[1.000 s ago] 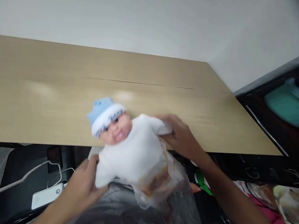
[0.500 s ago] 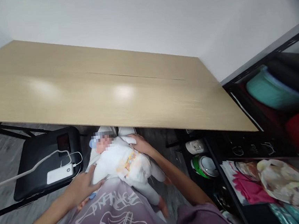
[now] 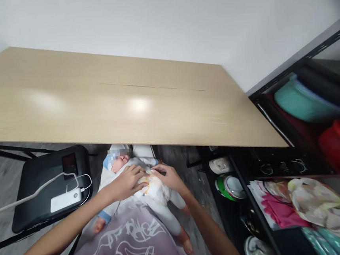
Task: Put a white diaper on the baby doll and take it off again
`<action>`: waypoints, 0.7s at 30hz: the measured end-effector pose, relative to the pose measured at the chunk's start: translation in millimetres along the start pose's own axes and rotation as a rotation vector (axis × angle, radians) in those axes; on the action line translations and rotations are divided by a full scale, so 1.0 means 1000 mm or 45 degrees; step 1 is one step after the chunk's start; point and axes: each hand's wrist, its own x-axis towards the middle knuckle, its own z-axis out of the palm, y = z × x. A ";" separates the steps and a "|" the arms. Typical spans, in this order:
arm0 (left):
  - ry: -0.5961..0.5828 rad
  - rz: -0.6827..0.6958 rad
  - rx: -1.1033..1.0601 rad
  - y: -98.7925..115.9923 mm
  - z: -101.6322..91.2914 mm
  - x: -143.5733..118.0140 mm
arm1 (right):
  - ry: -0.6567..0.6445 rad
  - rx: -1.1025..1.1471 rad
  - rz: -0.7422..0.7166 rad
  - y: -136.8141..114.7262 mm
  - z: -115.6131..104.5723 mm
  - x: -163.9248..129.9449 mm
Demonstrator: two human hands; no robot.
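A baby-like figure, a doll or a baby (I cannot tell which), lies on its back across my lap in a pale outfit (image 3: 166, 217) with blue cuffs. Around its hips is a white diaper (image 3: 158, 192) with an orange and yellow print at the waist. My left hand (image 3: 130, 181) reaches over the belly, its fingers bent and closed on the near side of the diaper's waistband. On the far side, my right hand (image 3: 169, 177) pinches the waistband, fingertips close to the left ones. The fingertips partly cover the waistband.
A wooden table (image 3: 121, 116) stands in front, its edge just beyond the lap. On the left, a black stool (image 3: 35, 187) holds a white power bank (image 3: 65, 201) with cables. To the right, a black shelf (image 3: 254, 211) carries cans, bags, a teal bowl (image 3: 301, 98) and a red container (image 3: 338, 144).
My left hand has moved from beside the figure's shoulder and arm to the diaper's waist. My right hand has come down from the upper body to the waistband. Both hands are now close together.
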 end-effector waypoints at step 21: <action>0.064 0.005 -0.202 -0.010 0.012 -0.019 | -0.121 -0.229 -0.416 -0.047 0.005 0.020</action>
